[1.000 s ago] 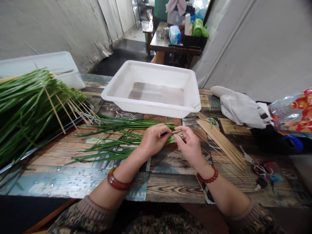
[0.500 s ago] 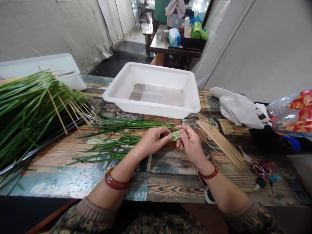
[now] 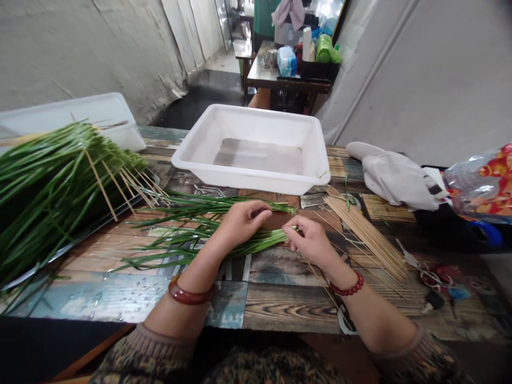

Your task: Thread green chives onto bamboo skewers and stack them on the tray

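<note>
My left hand (image 3: 246, 224) is over the loose garlic chives, its thumb and fingers apart and nothing visible between them. My right hand (image 3: 310, 242) is closed around a thin bamboo skewer (image 3: 326, 288) that slants down towards the table's near edge. Its fingertips touch the pale stem ends of a small bunch of chives (image 3: 266, 240); whether the skewer pierces them is hidden. Another row of chives (image 3: 212, 202) lies just behind, with leaves pointing left. To the right of my right hand rests a bundle of bamboo skewers (image 3: 366, 232).
A white plastic tub (image 3: 248, 173) stands behind my hands. On the left, a metal tray (image 3: 68, 250) bears a big heap of skewered chives (image 3: 48, 181), in front of another white container (image 3: 124, 114). A grey cloth item (image 3: 394, 178) and keys (image 3: 432, 301) lie at right.
My left hand has let go of the chive stems and moved slightly left, its fingers parting. The bunch has come down nearer the table, with my right hand at its stem ends.
</note>
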`<state>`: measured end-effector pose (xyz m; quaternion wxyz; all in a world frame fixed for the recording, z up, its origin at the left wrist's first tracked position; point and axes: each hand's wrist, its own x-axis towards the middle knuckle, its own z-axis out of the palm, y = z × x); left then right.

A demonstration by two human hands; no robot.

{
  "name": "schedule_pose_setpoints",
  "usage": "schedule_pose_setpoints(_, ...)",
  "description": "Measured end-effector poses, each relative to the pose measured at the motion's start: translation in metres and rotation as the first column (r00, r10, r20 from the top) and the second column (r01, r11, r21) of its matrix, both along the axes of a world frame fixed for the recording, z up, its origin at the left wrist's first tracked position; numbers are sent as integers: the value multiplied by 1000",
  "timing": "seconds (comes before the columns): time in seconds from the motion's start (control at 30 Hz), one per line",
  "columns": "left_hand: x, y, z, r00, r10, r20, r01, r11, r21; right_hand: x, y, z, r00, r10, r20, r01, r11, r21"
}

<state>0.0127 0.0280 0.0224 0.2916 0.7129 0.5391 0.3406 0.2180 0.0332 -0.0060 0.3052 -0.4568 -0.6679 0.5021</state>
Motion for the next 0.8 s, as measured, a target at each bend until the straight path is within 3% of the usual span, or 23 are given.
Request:
schedule_pose_setpoints(0.13,-11,6,-6,992,90,-86,-83,993,87,4,1,4,991,132,-13,-133,990,-37)
schedule_pose_setpoints(0.27,-11,10,-13,981,87,-176,-61,987,152,4,2,3,997,79,19,-79,997,-7)
schedule_pose_setpoints(0.4,-3,15,-16,968,8,-252,63,961,271,4,2,2,996,75,41,-76,996,37)
schedule_pose_setpoints(0.53,2,18,-16,910,-18,-415,151,946,289,3,2,3,996,58,62,-62,996,68)
schedule_pose_setpoints(0.67,2,17,-14,846,72,-529,111,946,306,2,2,2,998,48,45,-50,997,57)
schedule_pose_setpoints(0.8,0,15,-13,871,170,-462,20,926,378,0,1,1,1000,11,14,-12,999,46)
